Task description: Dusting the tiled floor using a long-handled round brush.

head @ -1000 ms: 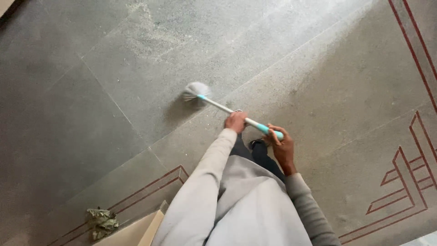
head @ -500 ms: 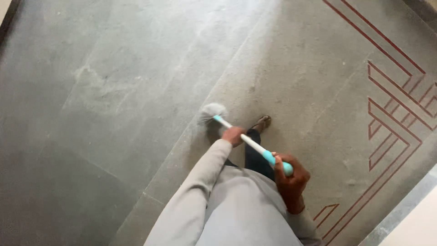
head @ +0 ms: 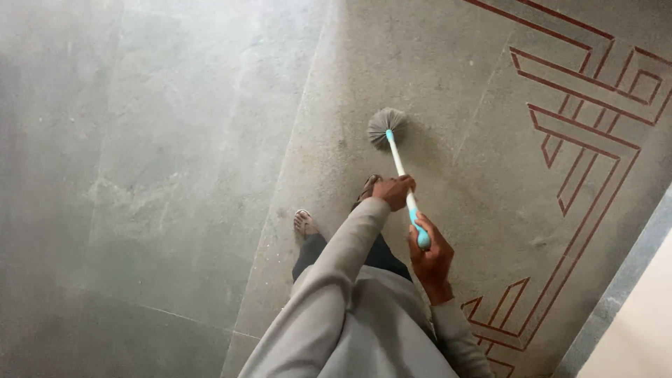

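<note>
I see lots of bare grey floor (head: 161, 140) to my left and ahead, wide open. My two feet (head: 305, 222) stand just under my arms. A pale raised edge (head: 630, 315) blocks the right side.

grey stone floor (head: 175, 140), red inlay lines (head: 581, 140)

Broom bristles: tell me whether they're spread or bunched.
Spread. The grey bristles fan out round on the floor at the handle's far end.

I see both hands on the broom (head: 399, 164): left hand (head: 393, 191) mid-shaft, right hand (head: 430, 255) gripping the teal end, bristles on the grey floor (head: 175, 140).
</note>
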